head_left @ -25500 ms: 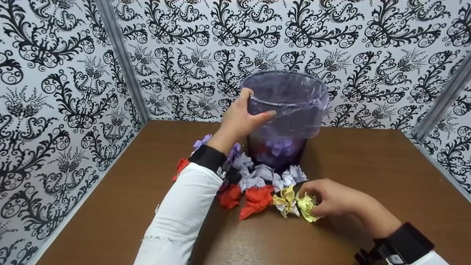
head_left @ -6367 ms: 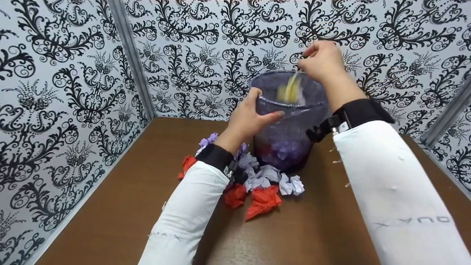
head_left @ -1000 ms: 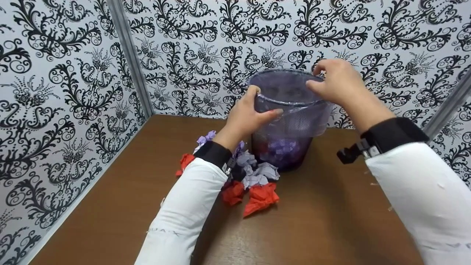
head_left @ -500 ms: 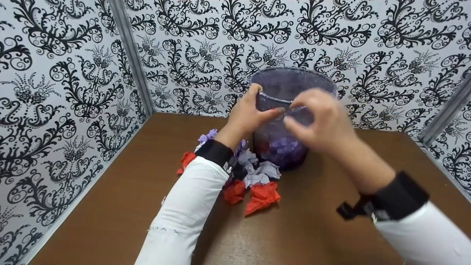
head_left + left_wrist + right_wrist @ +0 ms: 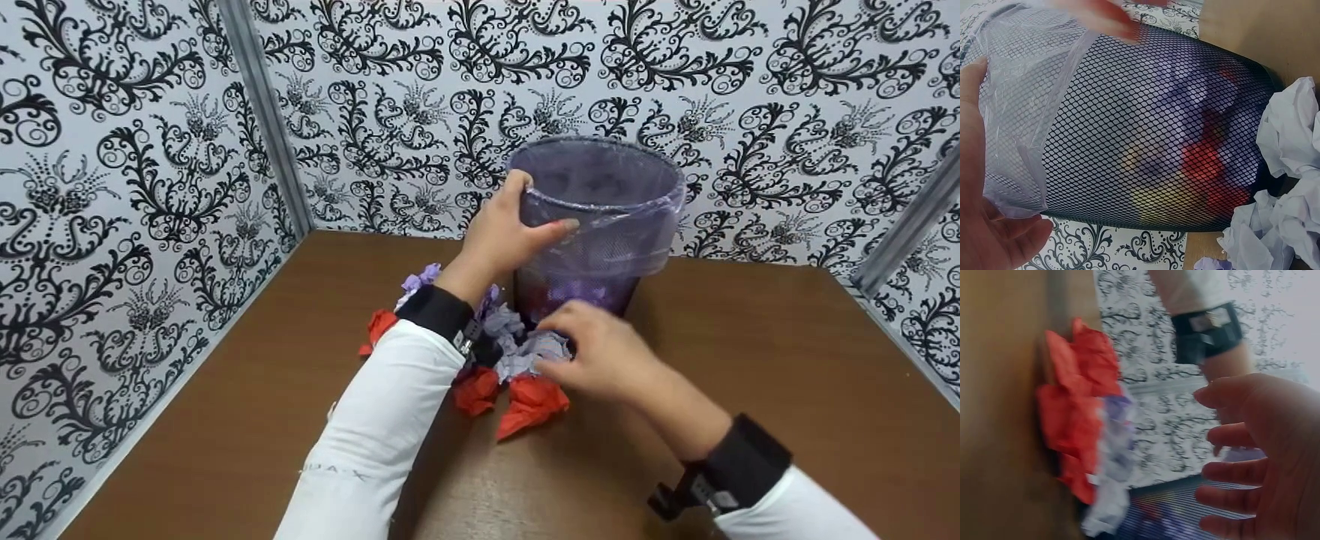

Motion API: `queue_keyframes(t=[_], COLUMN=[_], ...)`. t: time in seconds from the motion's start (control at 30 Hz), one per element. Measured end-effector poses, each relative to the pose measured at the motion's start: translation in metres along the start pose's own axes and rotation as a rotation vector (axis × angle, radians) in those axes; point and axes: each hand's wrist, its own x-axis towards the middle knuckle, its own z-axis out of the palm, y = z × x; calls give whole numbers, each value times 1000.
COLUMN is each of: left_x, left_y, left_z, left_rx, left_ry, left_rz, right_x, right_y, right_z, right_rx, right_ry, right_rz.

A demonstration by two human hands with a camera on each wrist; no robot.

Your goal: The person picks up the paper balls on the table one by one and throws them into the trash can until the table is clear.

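My left hand [image 5: 496, 236] grips the near-left rim of a dark mesh waste bin [image 5: 600, 247], thumb outside, over a clear plastic liner [image 5: 1016, 112] folded down round the top. Crumpled paper in several colours shows through the mesh in the left wrist view. My right hand [image 5: 600, 358] is low in front of the bin, fingers parted, at a crumpled pale grey-white paper ball [image 5: 546, 345]. In the right wrist view its fingers [image 5: 1230, 498] are spread with nothing between them. Two red paper balls [image 5: 534, 405] lie nearest me.
More white paper balls [image 5: 1292, 129] sit against the bin's base. Purple paper [image 5: 420, 277] and another red ball [image 5: 379, 328] lie left, partly behind my left forearm. Patterned panels [image 5: 375, 112] wall the brown table [image 5: 750, 337] at the back and sides.
Yellow papers and some white ones in front of the bin are gone from the table; yellow went into the bin. In the last second my right hand came down from the rim. The left stayed.
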Motion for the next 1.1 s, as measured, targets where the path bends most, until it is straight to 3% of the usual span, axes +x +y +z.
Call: queue_keyframes(t=[0.17, 0.4, 0.83, 1.1], left_x=[0, 0, -1, -2], left_y=[0, 0, 1, 2], left_z=[-1, -1, 0, -1], left_rx=[-6, -6, -22, -23], left_ry=[-9, -17, -23, -29], left_rz=[-1, -7, -12, -47], right_x=[-8, -17, -22, -23], right_y=[-6, -10, 0, 4], right_z=[29, 50, 54, 52], right_rx=[-17, -23, 45, 134], right_ry=[-88, -111, -185, -232], right_rz=[-55, -102, -96, -93])
